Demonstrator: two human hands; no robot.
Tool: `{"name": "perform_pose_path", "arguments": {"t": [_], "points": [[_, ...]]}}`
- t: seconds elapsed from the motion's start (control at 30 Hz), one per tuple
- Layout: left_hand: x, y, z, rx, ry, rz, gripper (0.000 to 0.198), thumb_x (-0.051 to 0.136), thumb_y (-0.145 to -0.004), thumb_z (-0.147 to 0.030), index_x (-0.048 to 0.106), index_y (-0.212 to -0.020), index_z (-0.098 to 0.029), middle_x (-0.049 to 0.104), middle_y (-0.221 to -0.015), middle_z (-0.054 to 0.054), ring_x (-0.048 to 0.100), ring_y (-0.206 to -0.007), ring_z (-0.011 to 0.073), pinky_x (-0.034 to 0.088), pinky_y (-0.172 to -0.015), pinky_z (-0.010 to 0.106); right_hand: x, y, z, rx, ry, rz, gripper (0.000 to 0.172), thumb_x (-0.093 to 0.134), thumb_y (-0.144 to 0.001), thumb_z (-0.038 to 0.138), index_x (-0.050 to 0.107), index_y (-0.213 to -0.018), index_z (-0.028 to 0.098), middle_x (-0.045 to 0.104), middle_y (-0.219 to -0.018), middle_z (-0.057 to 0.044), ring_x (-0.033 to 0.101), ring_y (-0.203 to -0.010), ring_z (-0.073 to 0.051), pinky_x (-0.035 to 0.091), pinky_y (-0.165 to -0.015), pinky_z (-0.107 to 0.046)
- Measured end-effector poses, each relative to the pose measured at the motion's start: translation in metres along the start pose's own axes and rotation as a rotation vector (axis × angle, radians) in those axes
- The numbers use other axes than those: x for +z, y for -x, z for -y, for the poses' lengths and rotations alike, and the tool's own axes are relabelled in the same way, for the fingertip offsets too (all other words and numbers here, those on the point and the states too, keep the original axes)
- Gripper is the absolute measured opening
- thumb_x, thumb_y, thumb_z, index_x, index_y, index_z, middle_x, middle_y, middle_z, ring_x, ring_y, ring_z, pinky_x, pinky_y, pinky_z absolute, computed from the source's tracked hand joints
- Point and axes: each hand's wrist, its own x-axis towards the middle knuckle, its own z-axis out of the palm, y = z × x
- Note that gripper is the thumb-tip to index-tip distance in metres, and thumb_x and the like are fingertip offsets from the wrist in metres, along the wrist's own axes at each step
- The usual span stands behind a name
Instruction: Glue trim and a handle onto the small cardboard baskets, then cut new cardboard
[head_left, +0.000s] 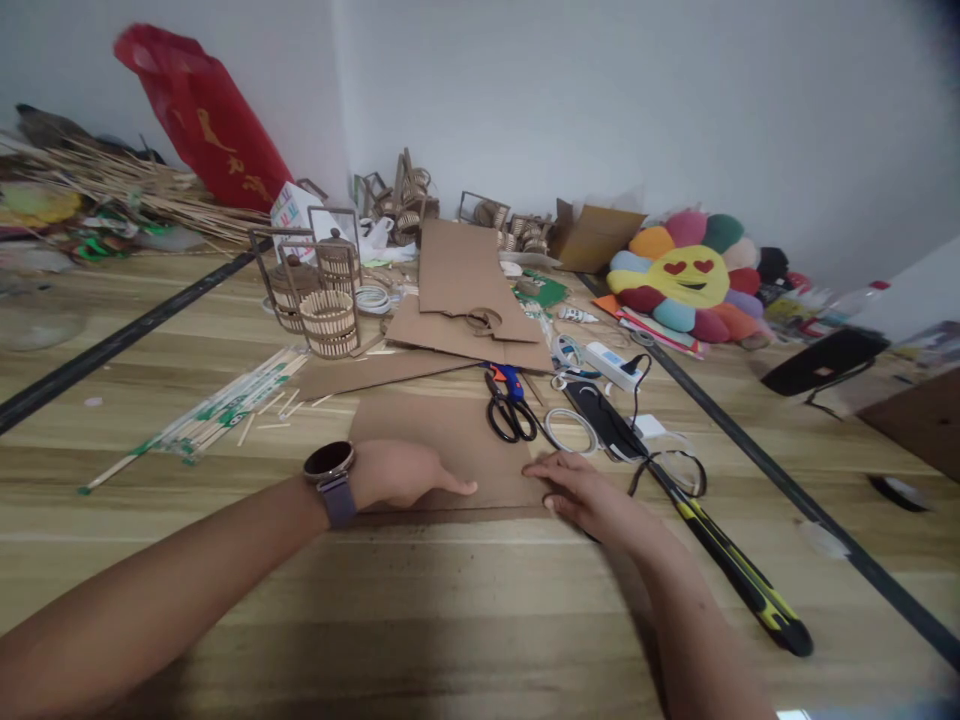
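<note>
A flat brown cardboard piece [480,440] lies on the wooden table in front of me, with a narrow strip along its near edge. My left hand [405,475], with a watch [330,462] on its wrist, rests on the cardboard's left part. Its thumb stretches out to the right; the other fingers are mostly hidden. At the right edge, my right hand [589,495] touches the cardboard with fingertips and thumb apart. Blue-and-black scissors [510,405] lie just beyond, touching or close to the far right corner. A long cardboard strip [382,372] lies behind.
Small wooden baskets [330,322] and bundled sticks [225,400] stand and lie at left. More cardboard [459,265] is stacked behind. At right are a yellow-black utility knife [742,570], a power strip [611,365], cables, a flower cushion [690,275] and a black speaker [825,362].
</note>
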Motion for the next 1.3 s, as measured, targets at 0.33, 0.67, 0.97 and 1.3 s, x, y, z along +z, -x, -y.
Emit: {"name": "perform_pose_path", "arguments": {"t": [0.33, 0.67, 0.97, 1.3], "points": [[-0.005, 0.0, -0.006, -0.034, -0.159, 0.109, 0.085, 0.047, -0.085, -0.002, 0.029, -0.15, -0.055, 0.07, -0.11, 0.005, 0.066, -0.08, 0.0227, 0.04, -0.06, 0.024, 0.0, 0.002, -0.005, 0.037, -0.086, 0.006, 0.039, 0.062, -0.087, 0.02, 0.068, -0.126, 0.021, 0.064, -0.118, -0.013, 0.06, -0.114, -0.026, 0.047, -0.103, -0.045], [0.001, -0.002, 0.004, 0.03, -0.121, 0.06, 0.076, 0.049, -0.085, -0.007, 0.039, -0.148, -0.047, 0.066, -0.095, 0.003, 0.059, -0.073, 0.0204, 0.037, -0.058, 0.023, -0.002, -0.002, 0.001, 0.064, -0.057, -0.072, 0.029, 0.059, -0.096, 0.034, 0.071, -0.117, 0.019, 0.07, -0.112, -0.013, 0.064, -0.106, -0.024, 0.051, -0.096, -0.04], [-0.003, 0.0, -0.001, 0.032, -0.114, 0.067, 0.078, 0.048, -0.082, -0.007, 0.04, -0.149, -0.045, 0.068, -0.097, 0.003, 0.06, -0.074, 0.0226, 0.039, -0.062, 0.026, -0.002, -0.005, 0.008, 0.079, -0.035, -0.112, 0.027, 0.058, -0.096, 0.035, 0.072, -0.11, 0.017, 0.073, -0.106, -0.012, 0.066, -0.1, -0.023, 0.052, -0.091, -0.037], [-0.002, 0.0, -0.001, 0.006, -0.156, 0.093, 0.084, 0.049, -0.082, -0.004, 0.033, -0.151, -0.05, 0.071, -0.106, 0.005, 0.062, -0.075, 0.0227, 0.039, -0.058, 0.025, -0.015, -0.027, 0.028, 0.022, 0.195, -0.153, 0.025, 0.049, -0.098, 0.023, 0.073, -0.103, 0.018, 0.074, -0.1, -0.011, 0.066, -0.098, -0.024, 0.052, -0.088, -0.037]]}}
